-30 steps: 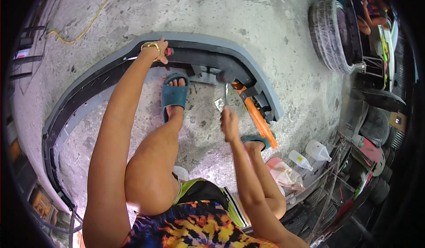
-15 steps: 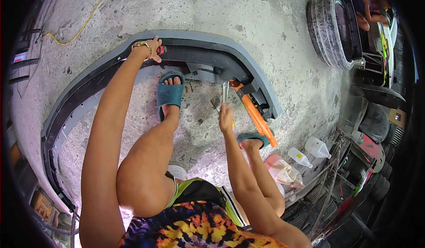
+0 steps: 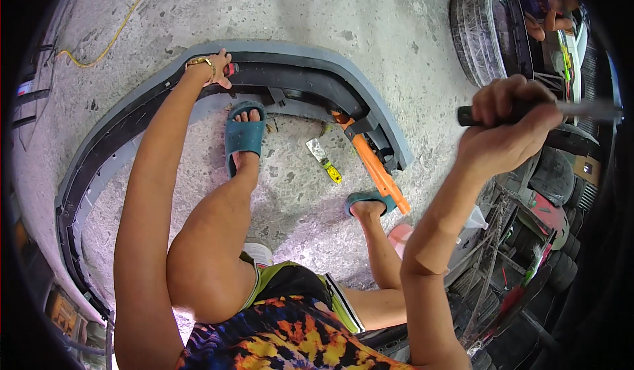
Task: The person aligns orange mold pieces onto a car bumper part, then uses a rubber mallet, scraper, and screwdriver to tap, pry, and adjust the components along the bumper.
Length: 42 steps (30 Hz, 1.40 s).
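A long curved car bumper (image 3: pixel 297 73), grey outside and black inside, lies on the floor around my feet. My left hand (image 3: pixel 216 69) rests on its upper rim with fingers spread, beside a small red and black object (image 3: pixel 230 69) whose kind is unclear. Raised at the right, my right hand (image 3: pixel 508 122) is closed round a dark-handled tool (image 3: pixel 466 115); its metal end is blurred. An orange strip (image 3: pixel 375 165) sits along the bumper's right end, passing a black bracket and sticking out past it. On the floor inside the curve lies a putty knife (image 3: pixel 323 160) with a yellow handle.
My feet wear teal slides (image 3: pixel 244 139) inside the curve. A plastic-wrapped tire (image 3: pixel 479 36) stands at the upper right, near another person (image 3: pixel 548 13). A metal frame (image 3: pixel 492 258) and clutter line the right side. A yellow cord (image 3: pixel 125 23) crosses the upper left floor.
My right hand has swung up and right with the tool, away from the bumper's right end, uncovering the putty knife. My left hand stays on the bumper.
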Tool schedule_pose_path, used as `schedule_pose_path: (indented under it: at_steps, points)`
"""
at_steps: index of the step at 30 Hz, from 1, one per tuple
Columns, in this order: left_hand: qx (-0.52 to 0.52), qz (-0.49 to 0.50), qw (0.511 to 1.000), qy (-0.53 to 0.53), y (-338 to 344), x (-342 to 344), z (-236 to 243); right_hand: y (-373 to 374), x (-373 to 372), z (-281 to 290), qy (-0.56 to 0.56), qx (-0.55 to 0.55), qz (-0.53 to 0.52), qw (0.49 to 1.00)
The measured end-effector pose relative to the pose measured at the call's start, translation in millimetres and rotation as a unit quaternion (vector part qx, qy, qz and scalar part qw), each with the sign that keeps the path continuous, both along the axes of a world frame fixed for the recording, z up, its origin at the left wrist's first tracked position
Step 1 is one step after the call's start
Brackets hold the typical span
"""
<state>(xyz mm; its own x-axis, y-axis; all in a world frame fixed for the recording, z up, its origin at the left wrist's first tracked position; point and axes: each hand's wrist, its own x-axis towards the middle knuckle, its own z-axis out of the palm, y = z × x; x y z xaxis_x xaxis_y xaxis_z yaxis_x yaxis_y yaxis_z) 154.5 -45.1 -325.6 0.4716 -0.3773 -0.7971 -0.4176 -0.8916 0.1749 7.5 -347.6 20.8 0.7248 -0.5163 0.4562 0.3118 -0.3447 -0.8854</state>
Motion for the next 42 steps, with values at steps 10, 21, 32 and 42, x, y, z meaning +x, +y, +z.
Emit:
schedule_pose_path:
  at_steps: [10, 21, 32, 42]
  points:
    - [0.006, -0.012, 1.000, 0.007, -19.7, -8.8, 3.7, 48.7, -242.4, -315.2, 0.543, 0.124, -0.002, 0.831]
    - [-0.003, 0.013, 1.000, 0.003, -8.3, -0.6, 8.2, 1.1, 5.1, -0.2, 0.012, 0.104, 0.042, 0.994]
    - [-0.030, 0.018, 0.999, -0.015, -18.1, -4.0, 17.7, 76.3, -314.2, -312.2, 0.656, 0.176, 0.037, 0.733]
    - [-0.328, 0.152, 0.925, -0.118, 52.0, -77.1, 53.2, 83.9, -387.5, -286.6, 0.684, -0.183, 0.095, 0.700]
